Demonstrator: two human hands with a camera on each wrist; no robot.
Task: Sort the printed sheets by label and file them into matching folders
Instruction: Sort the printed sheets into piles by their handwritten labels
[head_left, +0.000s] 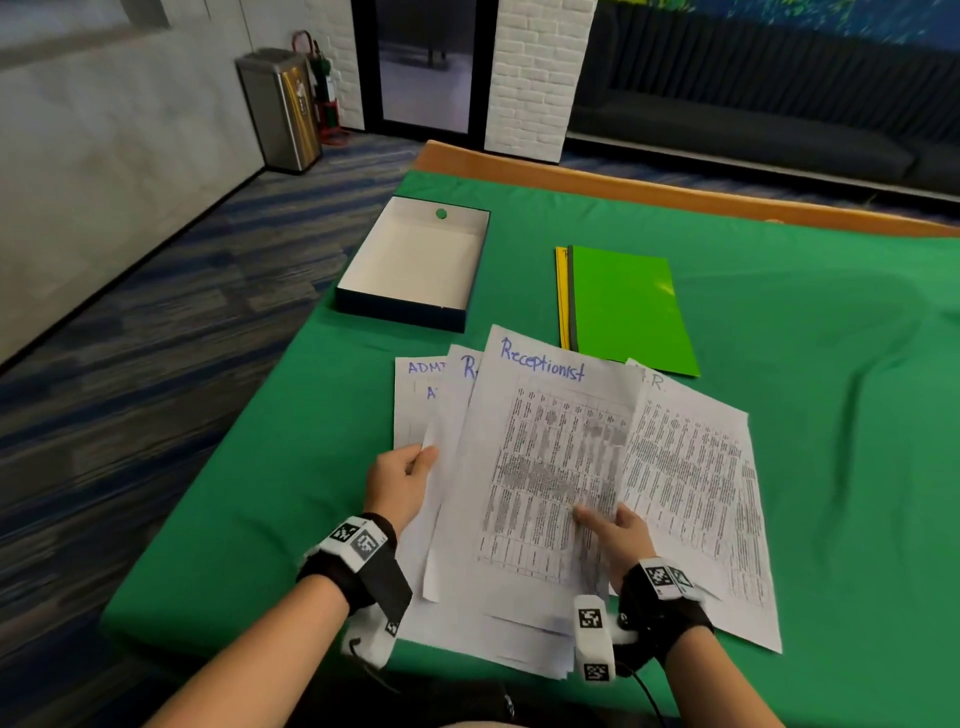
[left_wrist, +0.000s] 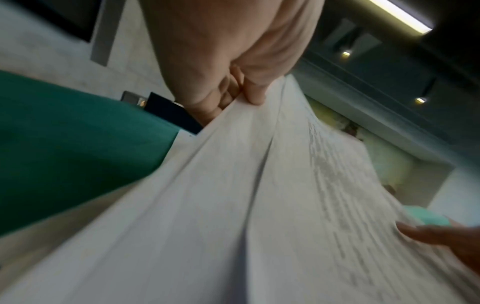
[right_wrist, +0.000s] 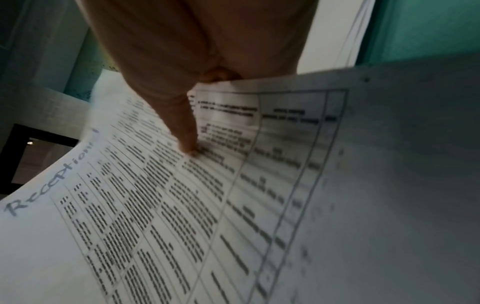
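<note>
A fanned stack of printed sheets (head_left: 685, 493) lies near the table's front edge, with handwritten labels at the top. The uppermost sheet, labelled "Receptionist" (head_left: 543, 441) (right_wrist: 155, 205), is lifted and curved. My right hand (head_left: 613, 530) pinches its right edge, thumb on the print (right_wrist: 191, 148). My left hand (head_left: 402, 480) grips the left edges of several sheets (left_wrist: 233, 164), thumb on top; sheets marked "ADM" (head_left: 415, 395) show beneath. A green folder (head_left: 631, 309) lies on a yellow folder (head_left: 562, 296) behind the sheets.
An open dark box (head_left: 415, 262) with a white inside and a green dot stands at the back left of the green cloth (head_left: 831, 312). The table's wooden edge (head_left: 623, 189) runs along the back. A metal bin (head_left: 280, 109) stands on the floor.
</note>
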